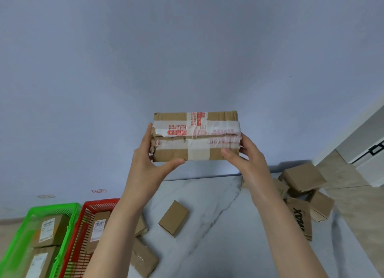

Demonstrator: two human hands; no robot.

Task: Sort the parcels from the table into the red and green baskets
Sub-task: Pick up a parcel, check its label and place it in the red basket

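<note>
Parcel [195, 136]: brown cardboard, torn tape.

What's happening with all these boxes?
A person is sorting parcels. The left hand and right hand hold a taped parcel up in front of the wall, one hand at each end. Its tape is torn along the middle. More cardboard boxes lie on the table below, some piled at its right end. The green basket and red basket already hold labelled parcels.
</note>
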